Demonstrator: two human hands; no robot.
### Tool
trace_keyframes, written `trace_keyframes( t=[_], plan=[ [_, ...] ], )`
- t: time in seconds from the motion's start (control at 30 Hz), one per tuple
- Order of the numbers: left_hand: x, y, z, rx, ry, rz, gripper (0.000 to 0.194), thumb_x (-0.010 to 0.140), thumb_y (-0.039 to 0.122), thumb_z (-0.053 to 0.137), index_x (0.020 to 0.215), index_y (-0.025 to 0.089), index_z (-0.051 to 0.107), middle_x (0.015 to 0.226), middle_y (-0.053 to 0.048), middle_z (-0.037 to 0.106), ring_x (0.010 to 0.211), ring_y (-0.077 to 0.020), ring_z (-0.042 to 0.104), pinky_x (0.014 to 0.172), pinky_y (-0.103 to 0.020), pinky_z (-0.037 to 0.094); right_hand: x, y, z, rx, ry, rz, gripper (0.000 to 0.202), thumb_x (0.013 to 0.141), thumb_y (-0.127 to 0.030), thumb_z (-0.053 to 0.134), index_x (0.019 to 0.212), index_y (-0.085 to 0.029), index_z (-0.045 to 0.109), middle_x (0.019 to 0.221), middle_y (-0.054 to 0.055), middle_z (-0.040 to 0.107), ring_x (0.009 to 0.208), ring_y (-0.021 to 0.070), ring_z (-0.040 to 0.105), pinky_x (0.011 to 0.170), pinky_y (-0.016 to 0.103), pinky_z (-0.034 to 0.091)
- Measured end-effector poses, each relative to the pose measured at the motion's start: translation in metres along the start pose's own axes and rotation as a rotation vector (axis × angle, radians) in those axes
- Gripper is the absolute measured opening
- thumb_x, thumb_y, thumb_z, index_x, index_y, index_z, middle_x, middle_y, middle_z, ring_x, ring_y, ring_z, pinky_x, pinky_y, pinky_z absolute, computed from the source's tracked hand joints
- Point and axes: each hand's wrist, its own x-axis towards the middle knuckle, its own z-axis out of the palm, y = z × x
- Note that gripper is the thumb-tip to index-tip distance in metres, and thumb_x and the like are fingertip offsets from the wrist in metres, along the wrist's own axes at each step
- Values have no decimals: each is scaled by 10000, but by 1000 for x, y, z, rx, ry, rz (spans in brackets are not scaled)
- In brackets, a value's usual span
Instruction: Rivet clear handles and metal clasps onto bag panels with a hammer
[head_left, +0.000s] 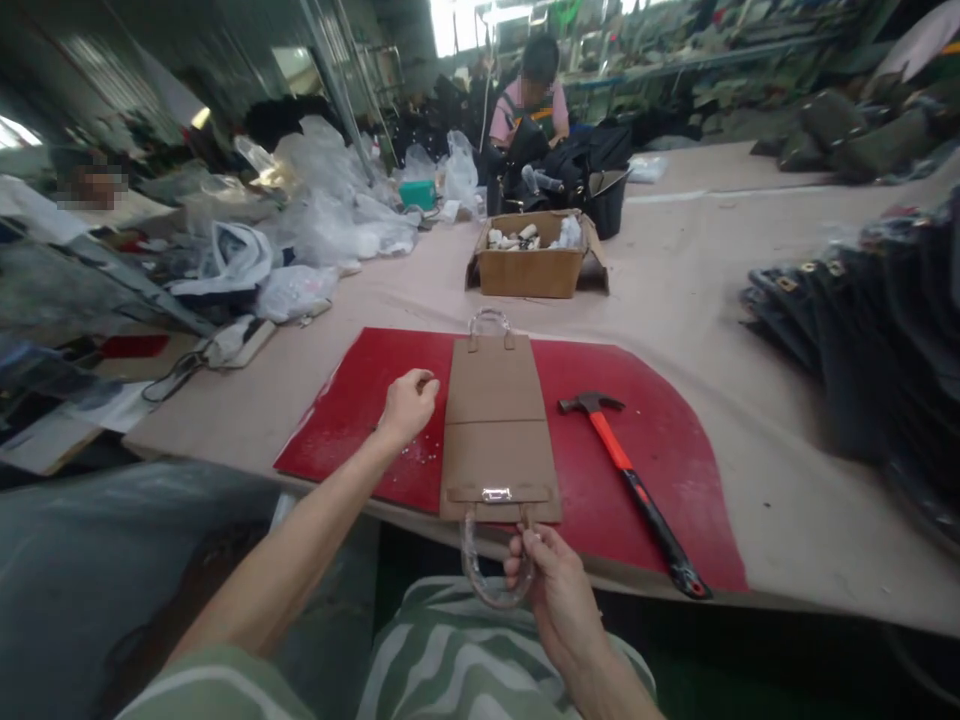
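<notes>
A single head-worn camera looks forward and down across the counter (697, 290). It sits close above the person's lap, near the counter's front edge. The far workshop shows small at the top.

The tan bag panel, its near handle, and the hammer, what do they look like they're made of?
Tan bag panel: matte, stiff, leather-like sheet, possibly faux; it lies flat with one crease. Near handle, held by the right hand: clear glossy plastic, see-through with highlights. Hammer: dark metal head, orange and black handle, likely rubber-coated.

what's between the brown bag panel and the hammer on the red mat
Only bare red mat separates the brown bag panel from the hammer, seen in the head view.
</notes>
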Motion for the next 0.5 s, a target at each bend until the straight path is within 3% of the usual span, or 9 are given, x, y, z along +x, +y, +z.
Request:
trace_keyframes(
  t=[0.17,0.3,0.4,0.5],
  plan=[
    [-53,-29,-19,136,-6,24,254,862,320,518,964,173,699,929,-81,731,835,-203,673,796,-294,500,-2,-7,6,-13,26,35,388,623,-382,839,807,-184,561,670,-40,620,514,95,556,468,212,463],
    [-91,-48,-28,170,40,80,232,888,279,476,937,184,681,940,-73,715,886,-205,659,828,-296,487,-2,-11,8,-72,72,59,397,615,-382,842,829,-179,577,665,-28,631,532,108,578,479,216,478],
    [-104,-64,-35,182,115,101,237,901,261,445,931,185,666,954,-77,696,917,-205,646,856,-300,478,-2,-11,8,-40,141,29,407,588,-359,854,841,-183,589,658,-40,617,504,80,538,439,187,446],
    [-100,-78,-41,222,184,51,236,895,265,445,918,184,665,945,-82,690,905,-214,638,842,-309,475,-1,-10,10,9,202,-12,415,564,-356,863,828,-191,588,645,-59,585,468,50,471,385,158,389]
  ],
)
